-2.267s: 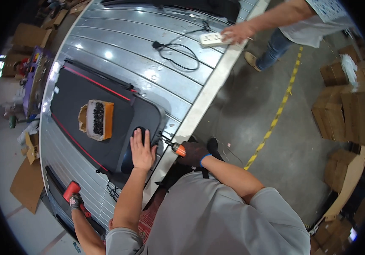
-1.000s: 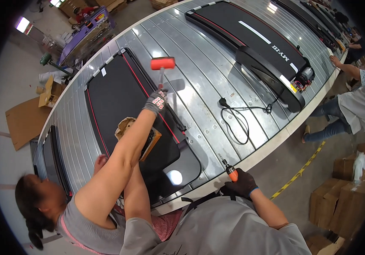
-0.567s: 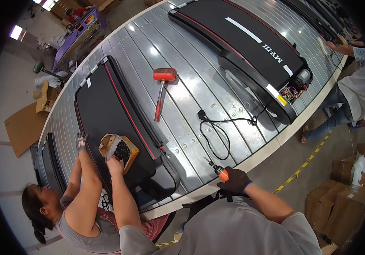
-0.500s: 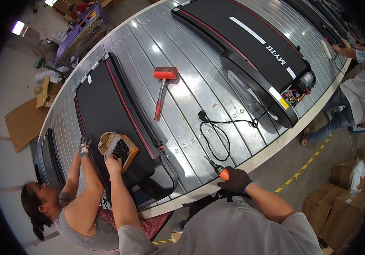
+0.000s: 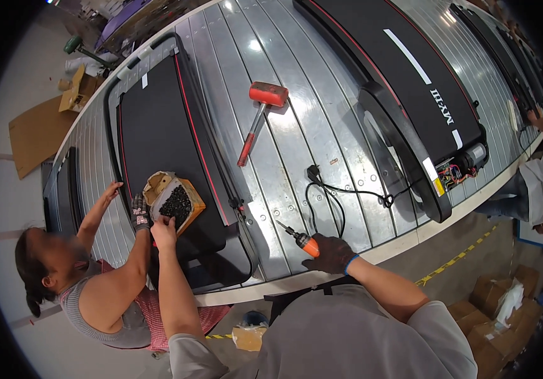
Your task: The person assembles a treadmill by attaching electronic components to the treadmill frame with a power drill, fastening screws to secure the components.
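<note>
My bare left hand (image 5: 163, 232) is at the near edge of an open yellow-brown box (image 5: 195, 206) filled with small black screws (image 5: 175, 203). Its fingers are bent together, and whatever they may pinch is too small to make out. The box rests on the dark belt of a treadmill (image 5: 157, 136) lying on the metal table. In a dark glove with a blue cuff, my right hand (image 5: 331, 254) grips an orange and black power screwdriver (image 5: 306, 244), its bit pointing up and left over the table. Near the bit, a black power cable (image 5: 309, 205) lies looped.
A red-headed mallet (image 5: 269, 94) lies mid-table. To the right is a second treadmill (image 5: 404, 69) with exposed wiring (image 5: 453, 179). A co-worker (image 5: 104, 297) stands at my left, a gloved hand beside the box. Cardboard boxes (image 5: 505, 335) sit on the floor at right.
My right hand has carried the screwdriver leftward over the table. My left hand stays at the box, now at its near edge. The co-worker's hands have separated, one reaching along the treadmill's side.
</note>
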The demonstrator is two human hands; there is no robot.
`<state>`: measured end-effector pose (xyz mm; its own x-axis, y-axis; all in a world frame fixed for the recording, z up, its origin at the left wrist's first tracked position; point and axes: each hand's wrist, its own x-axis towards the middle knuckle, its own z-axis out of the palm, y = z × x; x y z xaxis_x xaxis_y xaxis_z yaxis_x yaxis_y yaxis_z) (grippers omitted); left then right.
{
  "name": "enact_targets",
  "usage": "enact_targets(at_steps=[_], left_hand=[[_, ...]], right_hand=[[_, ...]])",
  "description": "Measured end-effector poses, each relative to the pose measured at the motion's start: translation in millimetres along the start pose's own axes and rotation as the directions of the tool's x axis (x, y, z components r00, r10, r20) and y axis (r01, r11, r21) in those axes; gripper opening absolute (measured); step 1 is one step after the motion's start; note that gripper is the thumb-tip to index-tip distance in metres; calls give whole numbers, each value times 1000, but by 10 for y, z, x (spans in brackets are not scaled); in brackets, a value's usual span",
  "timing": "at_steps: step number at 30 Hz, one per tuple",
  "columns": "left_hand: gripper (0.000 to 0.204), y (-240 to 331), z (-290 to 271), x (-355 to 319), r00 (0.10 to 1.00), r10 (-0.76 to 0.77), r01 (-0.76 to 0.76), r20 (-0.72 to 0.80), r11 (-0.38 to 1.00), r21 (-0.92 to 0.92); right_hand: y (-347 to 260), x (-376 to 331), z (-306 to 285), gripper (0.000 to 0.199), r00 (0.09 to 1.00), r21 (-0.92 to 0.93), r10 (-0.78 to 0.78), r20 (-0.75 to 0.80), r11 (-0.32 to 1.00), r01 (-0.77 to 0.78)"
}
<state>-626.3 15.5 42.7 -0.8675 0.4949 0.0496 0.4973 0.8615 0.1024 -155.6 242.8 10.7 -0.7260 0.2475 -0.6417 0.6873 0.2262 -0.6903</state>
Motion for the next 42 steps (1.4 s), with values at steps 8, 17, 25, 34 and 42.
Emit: enact_targets(at_steps=[8, 17, 25, 34, 42], left_hand=[[23, 440, -145, -299, 981, -143, 52, -133, 847, -528], [19, 2298, 546, -1624, 870, -201, 435, 451, -120, -892], [21, 2757, 723, -1824, 775, -292, 450, 560, -367, -814], [23, 2873, 828, -1871, 717, -371, 434, 590, -424, -795], [23, 2855, 1066, -1796, 670, -435, 433, 602, -429, -793]], right_hand=[[-219, 476, -372, 67, 980, -31, -131, 147, 990, 137], [-230, 654, -885, 64, 903, -80, -355, 244, 920, 383], [98, 590, -1082, 63, 911, -115, -348, 220, 918, 378], [142, 672, -1189, 56, 900, -122, -320, 295, 922, 368], [236, 992, -1163, 64, 890, -176, -313, 332, 906, 384]])
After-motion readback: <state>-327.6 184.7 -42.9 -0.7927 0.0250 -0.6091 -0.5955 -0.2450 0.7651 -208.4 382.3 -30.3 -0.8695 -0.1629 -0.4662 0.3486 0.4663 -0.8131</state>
